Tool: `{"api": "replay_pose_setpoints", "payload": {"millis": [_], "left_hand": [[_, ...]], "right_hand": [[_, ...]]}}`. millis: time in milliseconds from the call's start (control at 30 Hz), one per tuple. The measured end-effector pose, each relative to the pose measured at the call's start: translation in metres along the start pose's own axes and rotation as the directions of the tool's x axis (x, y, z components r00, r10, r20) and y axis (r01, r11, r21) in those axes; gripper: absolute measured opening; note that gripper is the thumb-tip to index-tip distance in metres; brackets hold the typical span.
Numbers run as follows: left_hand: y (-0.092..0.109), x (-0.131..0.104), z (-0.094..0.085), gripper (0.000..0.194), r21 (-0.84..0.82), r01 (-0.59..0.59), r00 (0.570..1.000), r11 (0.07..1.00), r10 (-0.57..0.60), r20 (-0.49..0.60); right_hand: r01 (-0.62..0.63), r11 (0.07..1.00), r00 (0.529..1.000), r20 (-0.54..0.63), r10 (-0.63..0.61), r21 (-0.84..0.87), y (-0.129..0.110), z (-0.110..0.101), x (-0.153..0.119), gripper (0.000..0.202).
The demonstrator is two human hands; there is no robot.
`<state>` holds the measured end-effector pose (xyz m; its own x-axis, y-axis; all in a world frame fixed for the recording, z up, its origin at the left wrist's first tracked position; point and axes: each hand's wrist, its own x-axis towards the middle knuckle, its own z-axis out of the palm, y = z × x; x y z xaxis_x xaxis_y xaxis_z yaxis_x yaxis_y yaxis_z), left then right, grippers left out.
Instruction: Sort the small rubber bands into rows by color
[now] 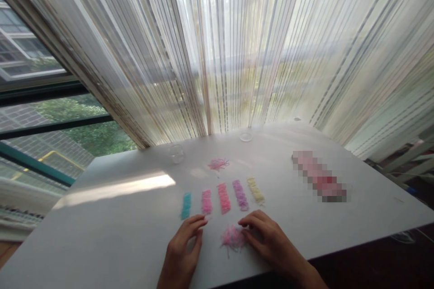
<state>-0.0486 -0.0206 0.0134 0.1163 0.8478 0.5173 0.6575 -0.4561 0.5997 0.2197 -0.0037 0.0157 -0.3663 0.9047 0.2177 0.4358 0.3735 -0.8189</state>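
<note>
Loose strands lie within easy brushing distance of both hands

The mixed pile [232, 237] lies on the table [111, 244] between the hands, nearer the right hand [267, 237], whose thumb and forefinger curve in at its edge. Whether they pinch a strand is too small to tell. The left hand [185, 246] has its thumb and fingers apart, its fingertips just beside the near end of the pink row [206, 202]. The two hands are apart from each other.

The likeliest trouble is a knock. The left fingertips sit so close to the pink row that a small sideways slip could push its end askew, or drive strands toward the teal row [186, 206] or the coral row [224, 198]. Beyond the right hand, the purple row [240, 195] and yellow row [255, 191] could be dragged by the knuckles on a forward reach.

The pile looks tangled, so lifting one strand could bring others along and drop a wrong colour among the rows. A sleeve or forearm could sweep strays off the near edge. Light pieces might also shift in a draught from the window [23, 49] beyond the left hand; whether it is open, I cannot tell.
</note>
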Motion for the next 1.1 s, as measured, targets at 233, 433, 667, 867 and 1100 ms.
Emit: {"api": "replay_pose_setpoints", "payload": {"millis": [233, 433, 667, 867, 1100], "left_hand": [[-0.001, 0.002, 0.005, 0.034, 0.249, 0.020, 0.998, 0.968, -0.005, -0.064], [0.002, 0.013, 0.019, 0.043, 0.289, 0.047, 0.994, 0.956, -0.017, -0.103], [-0.001, 0.018, 0.015, 0.040, 0.301, -0.013, 0.994, 0.953, 0.046, -0.101], [0.018, 0.009, 0.020, 0.019, 0.137, -0.146, 0.989, 0.980, 0.145, 0.019], [0.033, 0.006, 0.041, 0.018, 0.079, -0.177, 0.973, 0.981, 0.163, 0.163]], "right_hand": [[0.069, 0.995, 0.997, 0.039, -0.066, -0.077, -0.003, 0.005, 0.002, 0.016], [0.084, 0.994, 0.997, 0.004, -0.083, -0.074, -0.001, 0.009, 0.000, 0.015], [0.103, 0.994, 0.993, -0.046, -0.105, -0.045, 0.002, 0.010, -0.001, 0.022], [0.083, 0.993, 0.987, -0.131, -0.093, -0.079, 0.006, 0.013, -0.003, 0.033], [0.090, 0.989, 0.994, -0.058, -0.097, -0.115, 0.002, 0.014, 0.000, 0.022]]}}
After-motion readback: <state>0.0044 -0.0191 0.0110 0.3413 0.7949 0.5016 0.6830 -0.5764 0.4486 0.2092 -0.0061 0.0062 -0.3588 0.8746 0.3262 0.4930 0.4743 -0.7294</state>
